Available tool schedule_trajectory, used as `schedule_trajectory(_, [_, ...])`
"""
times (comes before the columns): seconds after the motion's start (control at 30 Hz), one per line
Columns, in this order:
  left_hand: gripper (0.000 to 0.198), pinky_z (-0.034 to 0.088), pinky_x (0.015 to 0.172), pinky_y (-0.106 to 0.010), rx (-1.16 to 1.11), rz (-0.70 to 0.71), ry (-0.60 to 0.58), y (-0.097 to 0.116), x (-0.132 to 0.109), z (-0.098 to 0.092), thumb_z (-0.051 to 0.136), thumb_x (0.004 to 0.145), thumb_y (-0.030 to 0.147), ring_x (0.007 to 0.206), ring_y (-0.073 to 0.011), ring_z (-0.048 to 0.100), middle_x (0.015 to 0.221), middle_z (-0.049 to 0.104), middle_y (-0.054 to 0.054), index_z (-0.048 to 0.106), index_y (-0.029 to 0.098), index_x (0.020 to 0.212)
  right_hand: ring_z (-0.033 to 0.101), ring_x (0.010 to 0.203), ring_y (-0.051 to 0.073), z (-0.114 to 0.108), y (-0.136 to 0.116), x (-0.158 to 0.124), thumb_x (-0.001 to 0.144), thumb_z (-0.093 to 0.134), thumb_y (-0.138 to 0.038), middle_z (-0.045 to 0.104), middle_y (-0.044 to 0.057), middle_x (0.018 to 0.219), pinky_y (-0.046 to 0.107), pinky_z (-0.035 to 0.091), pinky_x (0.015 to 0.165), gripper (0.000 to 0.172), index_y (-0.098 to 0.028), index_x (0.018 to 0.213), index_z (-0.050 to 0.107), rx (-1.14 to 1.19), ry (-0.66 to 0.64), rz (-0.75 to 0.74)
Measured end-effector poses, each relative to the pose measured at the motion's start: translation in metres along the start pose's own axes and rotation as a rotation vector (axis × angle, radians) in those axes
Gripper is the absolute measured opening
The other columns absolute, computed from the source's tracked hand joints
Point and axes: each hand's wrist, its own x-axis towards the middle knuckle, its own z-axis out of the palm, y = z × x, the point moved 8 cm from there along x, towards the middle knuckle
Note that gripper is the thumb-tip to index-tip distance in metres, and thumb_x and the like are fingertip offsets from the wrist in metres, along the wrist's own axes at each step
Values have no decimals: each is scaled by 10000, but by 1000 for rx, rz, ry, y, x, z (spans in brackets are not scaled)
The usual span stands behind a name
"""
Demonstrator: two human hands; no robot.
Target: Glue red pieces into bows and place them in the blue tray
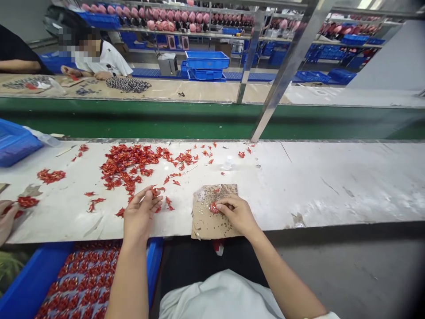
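Observation:
My left hand (141,215) is raised over the near edge of the white worktable, its thumb and fingers closed on a small red plastic piece (154,191). With thumb and forefinger, my right hand (238,213) pinches another, rounder red piece (213,207) against a square of brown cardboard (202,223). Tiny dark and shiny specks are scattered over that cardboard. Beyond my left hand spreads a loose heap of red plastic pieces (128,160), with several strays around it. The exact shape of both held pieces is too small to make out.
Below the table at left stands a blue crate (38,270) with rows of red parts. A co-worker's hand (5,221) holds red pieces at the left edge. Another blue bin (16,141) sits back left. A slanted metal post (282,66) rises from the table's far edge.

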Motion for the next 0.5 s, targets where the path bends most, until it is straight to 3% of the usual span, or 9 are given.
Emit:
schedule_trajectory(0.17, [506, 616, 703, -229, -246, -199, -57, -27, -19, -11, 937, 665, 288, 753, -135, 708, 835, 720, -14, 734, 206, 1121, 633, 806, 188, 4, 0, -4, 942, 688, -280, 687, 25, 892, 323, 494, 722, 124, -291, 975, 807, -39, 39, -77])
schedule_trajectory(0.27, [493, 612, 656, -198, -368, -312, -72, -40, -24, -18, 964, 599, 208, 715, -115, 691, 835, 720, -9, 745, 190, 1040, 639, 858, 201, 3, -3, -11, 956, 675, -278, 680, 39, 912, 343, 509, 762, 132, -280, 1009, 796, -54, 72, -176])
schedule_trajectory(0.4, [435, 620, 645, -198, -360, -314, -61, -43, -30, -19, 947, 601, 141, 721, -121, 708, 930, 758, -32, 744, 187, 983, 619, 876, 212, 2, -8, -25, 960, 662, -244, 651, 49, 902, 371, 509, 797, 147, -277, 1024, 790, -99, 103, -292])
schedule_trajectory(0.5, [385, 632, 691, -219, -260, -300, -69, -39, -45, -5, 913, 675, 195, 771, -151, 742, 1008, 780, -70, 754, 174, 1025, 630, 920, 210, 0, -14, -34, 957, 669, -251, 643, 51, 958, 364, 516, 813, 130, -281, 1020, 779, -9, 100, -240])
